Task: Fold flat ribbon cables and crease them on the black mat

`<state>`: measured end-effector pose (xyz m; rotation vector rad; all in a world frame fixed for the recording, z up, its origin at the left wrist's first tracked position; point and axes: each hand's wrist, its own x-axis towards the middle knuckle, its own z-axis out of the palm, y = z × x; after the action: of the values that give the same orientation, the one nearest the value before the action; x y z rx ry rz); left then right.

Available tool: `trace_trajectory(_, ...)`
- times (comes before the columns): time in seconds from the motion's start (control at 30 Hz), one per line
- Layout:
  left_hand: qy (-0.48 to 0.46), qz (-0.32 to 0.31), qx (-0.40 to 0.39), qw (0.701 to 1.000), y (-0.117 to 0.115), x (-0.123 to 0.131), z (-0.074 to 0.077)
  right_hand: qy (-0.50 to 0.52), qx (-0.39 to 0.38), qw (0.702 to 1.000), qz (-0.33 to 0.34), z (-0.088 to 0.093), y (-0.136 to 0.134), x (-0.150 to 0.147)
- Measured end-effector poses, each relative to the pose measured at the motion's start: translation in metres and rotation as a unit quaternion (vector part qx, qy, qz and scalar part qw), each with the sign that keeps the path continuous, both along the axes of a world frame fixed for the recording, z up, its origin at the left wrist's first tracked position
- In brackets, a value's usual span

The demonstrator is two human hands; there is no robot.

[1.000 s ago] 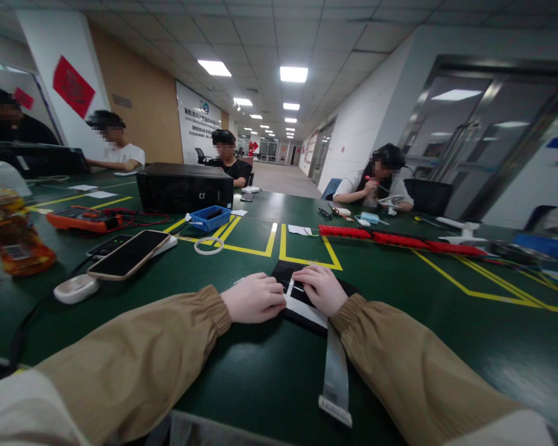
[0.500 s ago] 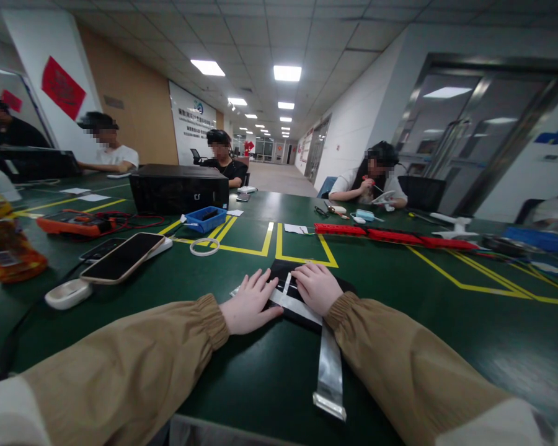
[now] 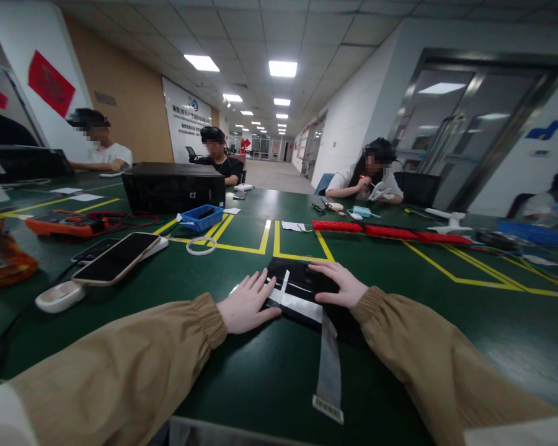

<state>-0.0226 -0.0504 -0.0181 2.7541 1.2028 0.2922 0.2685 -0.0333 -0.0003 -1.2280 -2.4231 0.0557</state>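
Note:
A flat black panel (image 3: 294,274) lies on the green table in front of me, with silvery tape strips (image 3: 302,307) across it. From its near side a flat silver ribbon cable (image 3: 330,359) hangs towards me and ends in a wide connector (image 3: 328,409). My left hand (image 3: 247,303) rests open on the panel's left side, fingers spread, thumb along the near edge. Over the right part of the panel is my right hand (image 3: 337,284), open, fingers bent a little and touching or just above its surface; which, I cannot tell. Its palm and sleeve cover the panel's right end.
On the left are a phone (image 3: 118,257), a white mouse-shaped case (image 3: 59,296), an orange multimeter (image 3: 67,223) and a bottle (image 3: 4,248). A blue tray (image 3: 199,218), a tape ring (image 3: 201,246) and a black box (image 3: 172,189) stand beyond. Red strips (image 3: 367,229) lie ahead right; several people sit around.
My right hand has moved right along the panel, uncovering more of its black surface and the tape. My left hand stays in place. The view has shifted slightly.

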Motion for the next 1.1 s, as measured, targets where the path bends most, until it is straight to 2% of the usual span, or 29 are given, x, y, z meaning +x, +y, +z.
trace_trajectory(0.13, 0.001, 0.000, 0.011, 1.000, 0.000, 0.000, -0.001, 0.006, -0.038, 0.999, -0.014, -0.007, -0.008, 0.011)
trace_trajectory(0.33, 0.001, -0.002, 0.013, 1.000, 0.001, -0.001, -0.003, 0.013, -0.054, 0.998, -0.030, -0.015, -0.010, 0.009)
trace_trajectory(0.57, -0.011, -0.013, 0.001, 1.000, 0.002, -0.001, -0.002, 0.021, -0.040, 0.998, -0.053, -0.016, -0.013, 0.003)
trace_trajectory(0.97, -0.026, -0.030, 0.021, 0.999, 0.001, -0.001, -0.001, 0.056, 0.004, 0.998, -0.008, -0.020, -0.006, -0.008)
trace_trajectory(1.1, -0.017, -0.030, 0.034, 0.999, -0.001, 0.001, 0.001, 0.046, 0.023, 0.998, -0.044, -0.017, -0.003, -0.013)
